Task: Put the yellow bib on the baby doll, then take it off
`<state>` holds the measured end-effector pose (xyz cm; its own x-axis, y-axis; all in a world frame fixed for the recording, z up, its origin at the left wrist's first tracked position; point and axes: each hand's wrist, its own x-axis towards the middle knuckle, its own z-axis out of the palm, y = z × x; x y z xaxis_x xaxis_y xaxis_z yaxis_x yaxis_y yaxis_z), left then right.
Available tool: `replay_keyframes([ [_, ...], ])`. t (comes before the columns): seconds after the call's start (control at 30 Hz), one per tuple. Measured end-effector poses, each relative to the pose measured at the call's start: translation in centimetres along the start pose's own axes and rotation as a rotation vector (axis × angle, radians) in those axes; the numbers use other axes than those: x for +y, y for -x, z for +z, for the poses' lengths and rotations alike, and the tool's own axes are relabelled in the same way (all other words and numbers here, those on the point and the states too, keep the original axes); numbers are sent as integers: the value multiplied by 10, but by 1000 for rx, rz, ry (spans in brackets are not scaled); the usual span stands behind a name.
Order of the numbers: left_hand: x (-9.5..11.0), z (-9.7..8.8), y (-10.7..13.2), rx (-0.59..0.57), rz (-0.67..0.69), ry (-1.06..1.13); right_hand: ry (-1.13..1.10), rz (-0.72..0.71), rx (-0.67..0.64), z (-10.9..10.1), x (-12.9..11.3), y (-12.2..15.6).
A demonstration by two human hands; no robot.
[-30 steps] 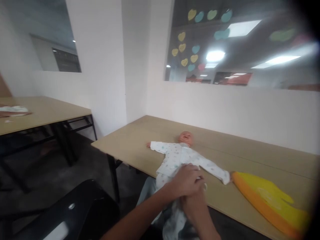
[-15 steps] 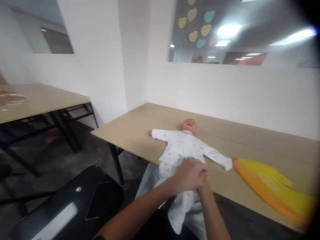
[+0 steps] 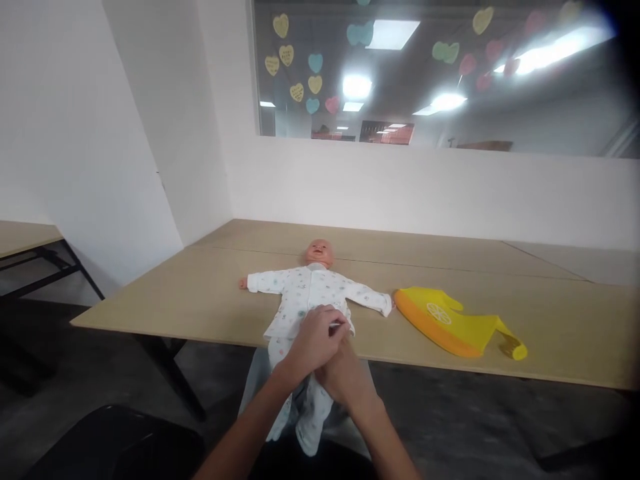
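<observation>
At the far left a second wooden table [image 3: 23, 235] stands against the white wall; the main table [image 3: 200, 293] spans the middle of the scene. A baby doll [image 3: 310, 287] in a white printed sleepsuit lies face up on it, arms spread, legs hanging over the near edge. The left hand [image 3: 313, 340] rests curled on the doll's lower body, pinching the suit's hem; the right hand [image 3: 345, 373] lies just beneath it, touching it, its grip hidden. To the right, near the doll's sleeve, lies a yellow bib [image 3: 450, 323].
</observation>
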<state>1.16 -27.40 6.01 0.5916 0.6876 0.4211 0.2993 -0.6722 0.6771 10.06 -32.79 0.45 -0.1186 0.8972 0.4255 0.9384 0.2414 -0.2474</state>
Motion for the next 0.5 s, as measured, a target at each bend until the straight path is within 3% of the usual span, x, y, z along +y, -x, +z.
replay_keyframes([
  [0.1,-1,-3,1,-35,-7,58,-59,-46,-26,-7,-24,16],
  [0.2,-4,-15,3,-190,-35,183,-81,-64,-119,2,-40,19],
  [0.27,-9,-25,5,-260,-21,190,-61,-64,-114,10,-44,19],
  [0.33,-17,-35,6,-216,9,122,-56,-41,-85,17,-42,20],
  [0.5,-45,-42,5,93,76,-127,-123,-67,-37,15,-34,42],
])
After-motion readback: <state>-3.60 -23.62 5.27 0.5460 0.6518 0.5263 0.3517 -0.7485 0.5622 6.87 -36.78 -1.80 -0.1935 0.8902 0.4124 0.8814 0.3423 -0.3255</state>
